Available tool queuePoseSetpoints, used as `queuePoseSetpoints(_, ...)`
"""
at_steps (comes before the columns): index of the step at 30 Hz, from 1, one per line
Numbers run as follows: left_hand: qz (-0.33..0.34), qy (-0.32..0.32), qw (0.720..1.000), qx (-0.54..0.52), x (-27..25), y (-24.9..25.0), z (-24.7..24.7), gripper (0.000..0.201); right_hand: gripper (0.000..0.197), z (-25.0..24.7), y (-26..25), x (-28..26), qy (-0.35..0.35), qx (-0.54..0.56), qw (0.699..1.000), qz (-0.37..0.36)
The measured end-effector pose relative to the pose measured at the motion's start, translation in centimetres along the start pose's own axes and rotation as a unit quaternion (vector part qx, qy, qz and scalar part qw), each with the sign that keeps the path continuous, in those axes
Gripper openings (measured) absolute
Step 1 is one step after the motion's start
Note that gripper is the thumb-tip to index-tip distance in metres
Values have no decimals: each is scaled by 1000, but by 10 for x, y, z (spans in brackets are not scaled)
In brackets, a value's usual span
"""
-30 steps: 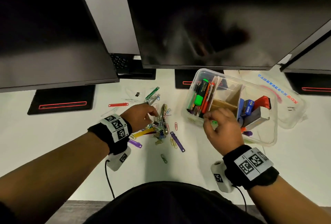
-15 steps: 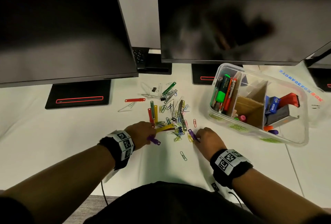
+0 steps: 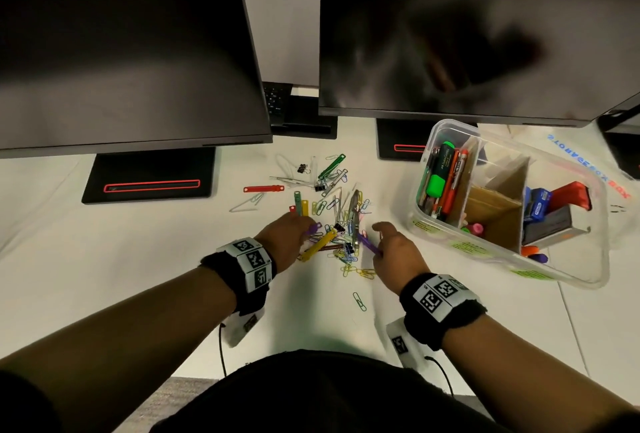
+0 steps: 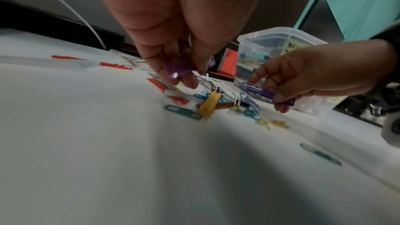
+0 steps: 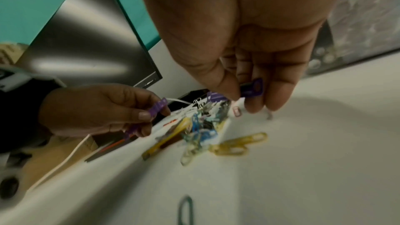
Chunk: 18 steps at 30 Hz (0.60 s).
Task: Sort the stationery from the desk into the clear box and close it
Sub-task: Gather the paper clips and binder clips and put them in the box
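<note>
A scatter of coloured paper clips (image 3: pixel 343 224), binder clips and plastic fastener strips lies mid-desk. My left hand (image 3: pixel 306 230) pinches a purple fastener strip (image 3: pixel 314 227) just above the pile's left edge, plain in the left wrist view (image 4: pixel 176 71). My right hand (image 3: pixel 379 242) pinches a second purple strip (image 3: pixel 367 242) at the pile's right edge, with its end showing between thumb and fingers (image 5: pixel 252 88). The clear box (image 3: pixel 491 252) stands open to the right and holds pens, a green highlighter (image 3: pixel 438 173), cardboard dividers and a stapler.
The box's clear lid (image 3: pixel 568 150) lies behind the box at the right. Two dark monitors (image 3: pixel 121 51) (image 3: pixel 467 34) overhang the desk's back, their stands (image 3: pixel 149 176) beneath. A yellow strip (image 3: pixel 318 245), a red strip (image 3: pixel 263 188) and a green strip (image 3: pixel 331 166) lie among the clips.
My right hand came back from the box to the pile. Each hand has picked up a purple strip and lifted it slightly off the desk.
</note>
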State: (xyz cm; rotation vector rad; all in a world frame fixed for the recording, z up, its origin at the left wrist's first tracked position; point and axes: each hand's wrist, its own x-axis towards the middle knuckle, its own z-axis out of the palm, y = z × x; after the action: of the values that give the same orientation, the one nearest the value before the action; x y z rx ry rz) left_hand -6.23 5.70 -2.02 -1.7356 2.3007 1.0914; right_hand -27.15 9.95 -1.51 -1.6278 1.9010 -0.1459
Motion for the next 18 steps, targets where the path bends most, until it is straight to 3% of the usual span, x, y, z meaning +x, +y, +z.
queuePoseSetpoints(6, -14, -7, 1000, 5, 16, 16, 10, 31, 20, -4, -22, 28, 30, 34, 999, 29)
queuePoseSetpoints(9, 10, -53, 995, 89, 17, 21, 15, 48, 24, -1, -26, 39, 21, 32, 998, 55)
queuePoseSetpoints(11, 11, -59, 991, 119, 20, 20, 14, 48, 32, 3, -25, 44, 2, 25, 997, 70)
queuePoseSetpoints(15, 6, -65, 993, 94, 24, 15, 6, 35, 29, 9, -23, 50, -37, -22, 997, 66)
queuePoseSetpoints(18, 15, -49, 997, 60, 23, 10, -2, 16, 18, 6, -26, 52, -19, 11, 997, 69)
